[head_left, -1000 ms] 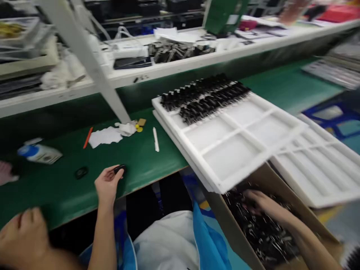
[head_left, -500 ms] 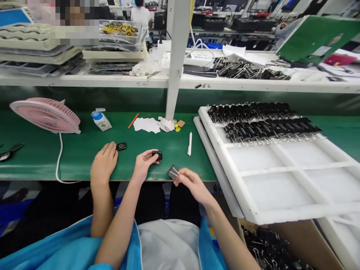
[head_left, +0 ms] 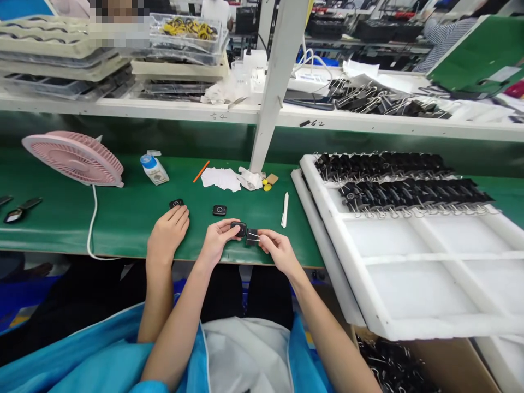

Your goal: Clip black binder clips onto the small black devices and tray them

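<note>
Holding a small black device (head_left: 238, 228) with rounded corners, our left hand (head_left: 216, 242) had it pinched between thumb and fingers right at the front edge of the green bench (head_left: 123, 218). Our right hand (head_left: 275, 246) was curled around a black binder clip (head_left: 252, 236) with silver wire handles, pressed up against the device's side. Couldn't tell if the clip was actually clamped on.

Two more of those black devices sat on the bench: one (head_left: 219, 210) just behind our hands, another (head_left: 176, 203) further left, with a co-worker's hand (head_left: 167, 234) resting flat just in front of it, fingers loose.

Off to our right, a white foam tray (head_left: 409, 262) carried rows of clips (head_left: 409, 180) in its far compartments.
</note>
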Available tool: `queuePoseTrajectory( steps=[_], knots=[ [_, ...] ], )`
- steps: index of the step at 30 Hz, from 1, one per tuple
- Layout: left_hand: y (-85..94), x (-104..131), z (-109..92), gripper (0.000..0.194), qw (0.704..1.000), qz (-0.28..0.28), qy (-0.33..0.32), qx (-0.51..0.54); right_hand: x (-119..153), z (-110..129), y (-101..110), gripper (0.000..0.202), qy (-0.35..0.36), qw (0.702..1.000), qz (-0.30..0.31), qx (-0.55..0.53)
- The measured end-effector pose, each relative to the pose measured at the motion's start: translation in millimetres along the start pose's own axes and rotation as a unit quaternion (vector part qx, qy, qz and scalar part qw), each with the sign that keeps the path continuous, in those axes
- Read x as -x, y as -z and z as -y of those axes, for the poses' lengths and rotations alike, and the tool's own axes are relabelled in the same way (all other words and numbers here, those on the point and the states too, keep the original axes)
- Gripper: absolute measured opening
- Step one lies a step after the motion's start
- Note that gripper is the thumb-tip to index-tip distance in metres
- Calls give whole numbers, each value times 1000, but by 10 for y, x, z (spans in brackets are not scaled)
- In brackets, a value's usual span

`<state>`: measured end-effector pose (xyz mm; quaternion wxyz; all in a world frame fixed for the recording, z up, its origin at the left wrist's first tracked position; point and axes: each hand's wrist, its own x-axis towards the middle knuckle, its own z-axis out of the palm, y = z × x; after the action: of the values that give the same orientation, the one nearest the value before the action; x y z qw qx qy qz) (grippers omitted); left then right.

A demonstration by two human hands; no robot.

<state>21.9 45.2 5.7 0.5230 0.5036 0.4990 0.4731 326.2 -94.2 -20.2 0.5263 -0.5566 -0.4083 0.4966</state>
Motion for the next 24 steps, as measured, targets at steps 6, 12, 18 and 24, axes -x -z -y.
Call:
queuePoseTrajectory(
  steps=[6,12,18,24],
  knots=[
    [-1016,394,92,41,987,119,90,63,-33,-74,38,49,44,998,-4,45],
    [-1278,475,152,53,984,124,117,47,28,37,-92,49,33,999,-21,15],
    [-1248,331,124,41,992,97,72,39,976,362,620,56,-39,968,244,26],
    [-1264,385,34,23,990,110,89,1,2249,60,2043,33,-258,961,92,46]
  ],
)
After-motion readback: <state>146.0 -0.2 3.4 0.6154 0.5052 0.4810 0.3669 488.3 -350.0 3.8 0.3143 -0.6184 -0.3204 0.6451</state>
